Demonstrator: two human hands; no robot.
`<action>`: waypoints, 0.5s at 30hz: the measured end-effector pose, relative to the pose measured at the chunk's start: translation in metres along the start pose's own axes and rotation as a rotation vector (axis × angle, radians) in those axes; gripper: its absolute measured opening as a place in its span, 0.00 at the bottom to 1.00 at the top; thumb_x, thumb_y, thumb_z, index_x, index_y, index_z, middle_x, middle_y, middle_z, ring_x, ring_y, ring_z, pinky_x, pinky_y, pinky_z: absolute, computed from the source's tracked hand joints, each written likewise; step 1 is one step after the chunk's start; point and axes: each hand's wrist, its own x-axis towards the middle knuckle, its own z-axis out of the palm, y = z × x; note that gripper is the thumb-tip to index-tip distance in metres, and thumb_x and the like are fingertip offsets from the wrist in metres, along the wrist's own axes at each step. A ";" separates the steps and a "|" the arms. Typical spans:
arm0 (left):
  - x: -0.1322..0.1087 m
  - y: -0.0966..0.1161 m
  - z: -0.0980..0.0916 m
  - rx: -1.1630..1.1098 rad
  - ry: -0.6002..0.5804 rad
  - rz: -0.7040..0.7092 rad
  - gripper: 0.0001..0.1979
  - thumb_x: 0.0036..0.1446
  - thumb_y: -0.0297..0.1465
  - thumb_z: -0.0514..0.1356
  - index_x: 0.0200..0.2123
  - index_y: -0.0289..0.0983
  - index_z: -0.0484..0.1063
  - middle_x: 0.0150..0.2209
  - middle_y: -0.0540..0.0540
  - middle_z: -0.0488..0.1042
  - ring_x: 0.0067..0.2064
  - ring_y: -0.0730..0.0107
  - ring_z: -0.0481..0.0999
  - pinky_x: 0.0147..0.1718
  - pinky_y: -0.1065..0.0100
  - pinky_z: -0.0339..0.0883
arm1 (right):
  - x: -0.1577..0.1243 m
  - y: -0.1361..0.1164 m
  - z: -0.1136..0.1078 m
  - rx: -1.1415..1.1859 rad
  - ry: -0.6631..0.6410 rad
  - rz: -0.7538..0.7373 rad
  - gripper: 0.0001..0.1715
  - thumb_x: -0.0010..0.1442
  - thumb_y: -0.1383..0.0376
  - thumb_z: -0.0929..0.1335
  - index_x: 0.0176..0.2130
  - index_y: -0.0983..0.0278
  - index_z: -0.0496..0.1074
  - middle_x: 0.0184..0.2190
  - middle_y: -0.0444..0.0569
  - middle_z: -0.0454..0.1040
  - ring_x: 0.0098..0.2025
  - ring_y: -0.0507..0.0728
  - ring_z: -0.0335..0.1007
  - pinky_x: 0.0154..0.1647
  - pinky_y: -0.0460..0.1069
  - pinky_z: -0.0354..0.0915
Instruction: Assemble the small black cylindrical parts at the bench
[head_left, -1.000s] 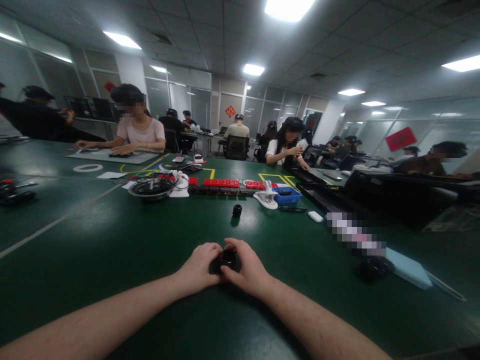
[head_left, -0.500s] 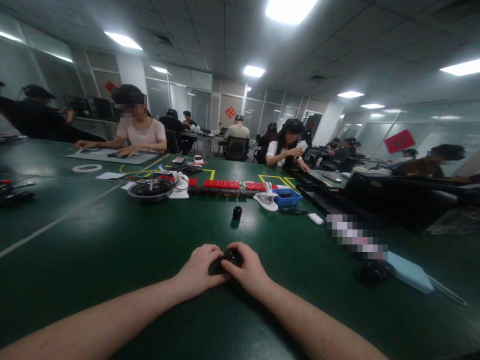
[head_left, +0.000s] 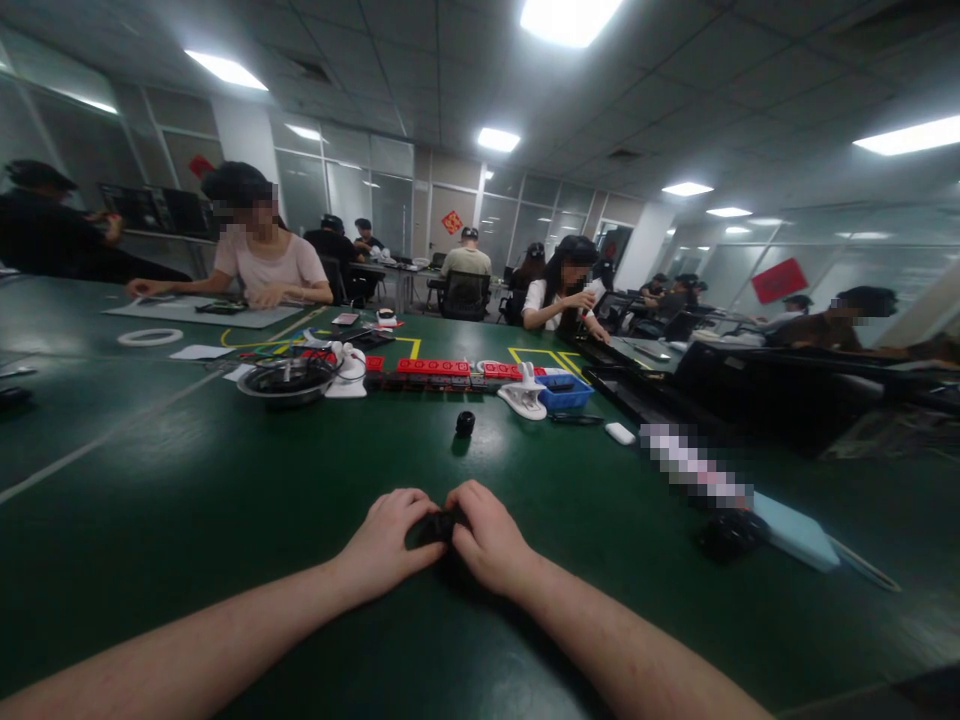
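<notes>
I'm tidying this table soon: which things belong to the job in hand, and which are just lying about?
In the job:
black object, held by left hand and right hand
perhaps the small black piece beyond the hands

Seemingly lying about:
bowl
blue basket
white clip
white ring

Small black object (head_left: 442,527) mostly hidden by bare left hand (head_left: 390,535) and bare right hand (head_left: 491,540); shape not discernible. Bare forearms (head_left: 622,630) cut off by lower edge. Pinkish-white strip (head_left: 694,464) obscured by pixel blocks. Contents (head_left: 557,384) of blue plastic tray (head_left: 568,401) too small to be identified.
</notes>
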 end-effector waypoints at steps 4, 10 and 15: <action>0.000 -0.004 0.001 -0.019 -0.016 -0.010 0.16 0.49 0.41 0.57 0.41 0.42 0.68 0.43 0.47 0.65 0.46 0.59 0.63 0.46 0.58 0.57 | 0.002 0.007 -0.005 -0.084 0.000 0.147 0.13 0.52 0.56 0.64 0.33 0.63 0.67 0.27 0.45 0.67 0.30 0.53 0.62 0.31 0.48 0.59; 0.004 -0.016 0.006 -0.044 -0.033 -0.022 0.19 0.47 0.41 0.59 0.43 0.43 0.67 0.44 0.47 0.65 0.47 0.59 0.62 0.45 0.59 0.57 | 0.001 0.023 -0.009 0.016 -0.213 0.239 0.31 0.42 0.47 0.69 0.43 0.60 0.69 0.33 0.46 0.72 0.34 0.54 0.67 0.32 0.46 0.60; 0.007 -0.023 0.010 -0.030 -0.041 -0.027 0.20 0.47 0.42 0.59 0.44 0.44 0.67 0.45 0.47 0.64 0.48 0.58 0.62 0.46 0.59 0.57 | 0.002 0.023 -0.006 0.127 -0.210 0.220 0.22 0.44 0.52 0.69 0.38 0.60 0.72 0.34 0.45 0.73 0.35 0.53 0.67 0.34 0.45 0.60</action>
